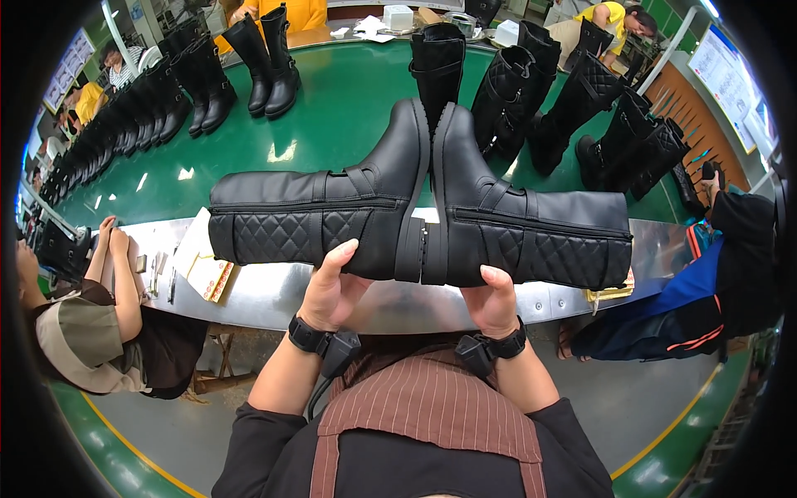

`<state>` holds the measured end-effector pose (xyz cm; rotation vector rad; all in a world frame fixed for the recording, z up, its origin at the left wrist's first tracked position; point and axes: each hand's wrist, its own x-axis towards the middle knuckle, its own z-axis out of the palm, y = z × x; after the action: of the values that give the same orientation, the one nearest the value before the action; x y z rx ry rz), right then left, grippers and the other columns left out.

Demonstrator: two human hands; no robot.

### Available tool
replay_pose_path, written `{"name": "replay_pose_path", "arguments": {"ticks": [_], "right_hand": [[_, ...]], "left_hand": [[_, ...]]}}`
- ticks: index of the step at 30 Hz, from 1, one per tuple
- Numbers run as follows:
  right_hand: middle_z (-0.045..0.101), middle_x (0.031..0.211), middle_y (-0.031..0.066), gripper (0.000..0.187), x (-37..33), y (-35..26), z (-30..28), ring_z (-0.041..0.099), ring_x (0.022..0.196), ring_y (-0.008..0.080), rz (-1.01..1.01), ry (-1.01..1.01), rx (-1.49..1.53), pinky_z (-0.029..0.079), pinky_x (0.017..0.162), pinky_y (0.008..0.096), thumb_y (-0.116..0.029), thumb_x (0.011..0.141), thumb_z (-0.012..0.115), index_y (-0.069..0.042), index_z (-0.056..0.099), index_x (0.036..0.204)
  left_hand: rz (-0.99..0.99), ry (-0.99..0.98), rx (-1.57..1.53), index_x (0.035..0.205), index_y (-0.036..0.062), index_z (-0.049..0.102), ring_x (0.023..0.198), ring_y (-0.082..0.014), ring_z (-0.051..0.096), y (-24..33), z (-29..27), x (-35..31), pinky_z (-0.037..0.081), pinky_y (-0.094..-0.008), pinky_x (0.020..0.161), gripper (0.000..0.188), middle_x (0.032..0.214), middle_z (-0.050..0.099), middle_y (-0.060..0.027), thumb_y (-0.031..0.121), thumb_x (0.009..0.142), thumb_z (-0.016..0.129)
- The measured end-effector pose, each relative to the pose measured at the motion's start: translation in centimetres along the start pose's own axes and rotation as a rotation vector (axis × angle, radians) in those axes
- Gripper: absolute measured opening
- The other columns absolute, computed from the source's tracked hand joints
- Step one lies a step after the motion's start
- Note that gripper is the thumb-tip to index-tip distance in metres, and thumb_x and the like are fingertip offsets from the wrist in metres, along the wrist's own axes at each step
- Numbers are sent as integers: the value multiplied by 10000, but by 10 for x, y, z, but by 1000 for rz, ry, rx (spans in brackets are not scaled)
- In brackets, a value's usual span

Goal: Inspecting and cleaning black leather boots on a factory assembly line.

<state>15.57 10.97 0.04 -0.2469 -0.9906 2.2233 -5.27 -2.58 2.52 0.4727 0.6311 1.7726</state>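
Two tall black boots with quilted shafts, side zips and ankle straps lie sideways in my hands, sole against sole. My left hand (335,289) grips the left boot (332,212) near its heel, thumb on the quilted side. The right boot (531,220) rests in my right hand (491,300), whose thumb presses beside the heel. Both shafts point outward, and the toes meet at the top. The other fingers are mostly hidden under the boots. Each wrist wears a black strap with a small box.
Behind the metal ledge (274,290) runs a green surface (332,100) with rows of black boots (158,95) at left and more boots (573,104) at right. White-and-yellow paper (203,264) lies on the ledge. Co-workers sit or stand at both sides and across.
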Motion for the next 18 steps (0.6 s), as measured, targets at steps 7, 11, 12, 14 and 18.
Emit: {"name": "replay_pose_path", "arguments": {"ticks": [7, 11, 12, 14, 18], "right_hand": [[649, 1272, 160, 478, -2, -6, -11, 588, 1220, 304, 55, -35, 22, 388, 1115, 435, -211, 802, 615, 70, 652, 1187], [634, 1295, 157, 498, -4, -5, -13, 574, 1236, 305, 78, -54, 68, 371, 1127, 442, -207, 802, 615, 69, 633, 1216], [625, 1309, 156, 522, -4, -5, -13, 565, 1246, 303, 87, -33, 72, 365, 1131, 444, -211, 803, 618, 68, 613, 1244], [589, 1359, 149, 590, -3, -6, -14, 542, 1273, 298, 81, -48, 56, 348, 1142, 452, -231, 818, 628, 59, 546, 1325], [616, 1305, 126, 450, 2, -15, -16, 565, 1226, 239, 136, -41, 21, 412, 1085, 382, -81, 870, 605, 45, 573, 1301]], "left_hand": [[-58, -15, 5, 1283, -27, 593, 1201, -267, 587, -4, 2, -3, 421, -430, 1064, 435, 1284, 639, -139, 261, 960, 555], [-140, 13, -88, 1293, -42, 581, 1206, -294, 580, -6, 3, -4, 429, -456, 1058, 445, 1283, 635, -154, 253, 961, 557], [-132, -21, -106, 1293, -42, 581, 1206, -294, 580, -6, 2, -4, 429, -456, 1058, 445, 1283, 635, -154, 253, 961, 557], [-83, -57, 40, 1292, -44, 581, 1212, -275, 577, -6, -1, -5, 425, -441, 1065, 442, 1292, 629, -147, 251, 965, 561], [66, -68, 255, 1343, 0, 545, 1213, -207, 554, -7, -13, -6, 423, -366, 1039, 525, 1306, 601, -82, -15, 825, 631]]}}
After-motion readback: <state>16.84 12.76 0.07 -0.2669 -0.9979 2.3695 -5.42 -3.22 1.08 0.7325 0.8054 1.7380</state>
